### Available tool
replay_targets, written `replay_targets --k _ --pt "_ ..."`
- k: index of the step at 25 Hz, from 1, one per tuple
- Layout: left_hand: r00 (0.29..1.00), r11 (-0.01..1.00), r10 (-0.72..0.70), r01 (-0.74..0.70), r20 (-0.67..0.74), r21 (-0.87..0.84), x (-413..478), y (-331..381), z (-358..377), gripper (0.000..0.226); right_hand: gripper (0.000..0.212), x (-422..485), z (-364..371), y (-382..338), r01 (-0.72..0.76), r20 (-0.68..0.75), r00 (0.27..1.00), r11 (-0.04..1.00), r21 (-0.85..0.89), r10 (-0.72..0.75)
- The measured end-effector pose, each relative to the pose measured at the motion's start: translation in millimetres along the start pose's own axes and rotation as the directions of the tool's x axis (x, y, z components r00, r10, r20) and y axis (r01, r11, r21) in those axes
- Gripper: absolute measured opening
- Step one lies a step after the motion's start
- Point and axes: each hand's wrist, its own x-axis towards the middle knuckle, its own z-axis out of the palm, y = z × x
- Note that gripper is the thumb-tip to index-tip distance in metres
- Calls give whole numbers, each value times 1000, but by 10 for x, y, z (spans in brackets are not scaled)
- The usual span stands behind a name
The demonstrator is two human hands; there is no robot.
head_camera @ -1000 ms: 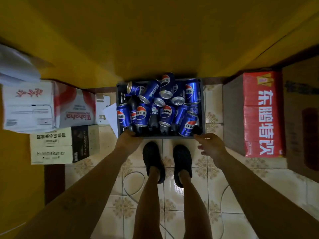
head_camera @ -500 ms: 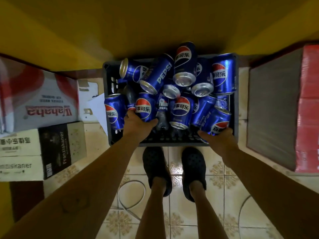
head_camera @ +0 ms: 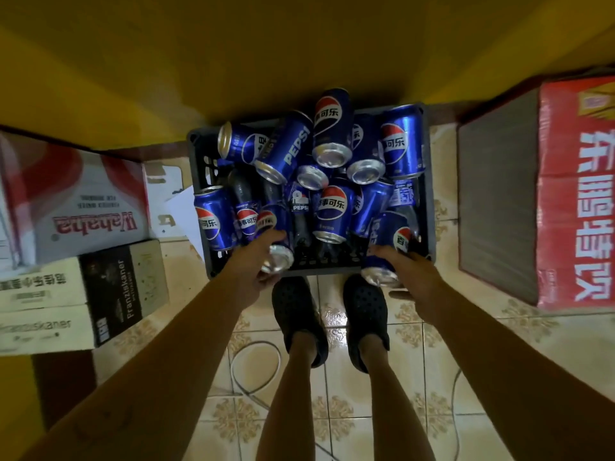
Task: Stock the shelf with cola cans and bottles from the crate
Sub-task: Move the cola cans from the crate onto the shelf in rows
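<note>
A dark plastic crate (head_camera: 429,181) on the tiled floor holds several blue cola cans and a few dark cola bottles (head_camera: 301,214) piled loosely. My left hand (head_camera: 254,266) grips one blue can (head_camera: 276,237) at the crate's near left, its silver end toward me. My right hand (head_camera: 412,277) grips another blue can (head_camera: 387,247) at the near right, lifted over the crate's front rim. The shelf is a yellow surface (head_camera: 299,44) above and behind the crate.
A white and red carton (head_camera: 76,201) and black-and-white beer boxes (head_camera: 83,294) are stacked at the left. A large red carton (head_camera: 575,194) stands at the right. My two feet in dark shoes (head_camera: 332,314) stand just before the crate. A thin cable loops on the tiles.
Both hands went from the crate's front rim into the crate, each closed on a can, and now both cans are pulled toward me over the front edge.
</note>
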Motion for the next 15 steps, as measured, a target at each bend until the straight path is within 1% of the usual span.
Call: replay_targets --k 3,4,6,9,11,13,15 --pt "995 983 -34 51 94 -178 -460 -161 26 38 47 -423 -54 42 -10 141 990 995 98 -4" --pt "991 979 -32 57 129 -197 -633 -209 64 34 46 -564 -68 49 -29 179 984 991 129 5" --pt "982 983 -10 44 187 -180 -1041 -255 141 35 46 -917 -91 -16 -39 208 978 988 146 8" --pt "967 989 118 -94 227 -114 -1698 -148 299 47 44 -1524 -164 -268 64 201 975 985 160 -96" --pt "948 972 230 -212 221 -105 -2161 -18 390 54 48 -1959 -247 -463 163 173 965 966 199 -199" --pt "900 925 380 -368 214 -97 -2628 131 431 55 56 -2380 -357 -663 313 130 929 923 221 -347" --pt "831 852 523 -516 191 -88 -3117 261 440 56 62 -2792 -452 -860 434 113 875 867 246 -470"
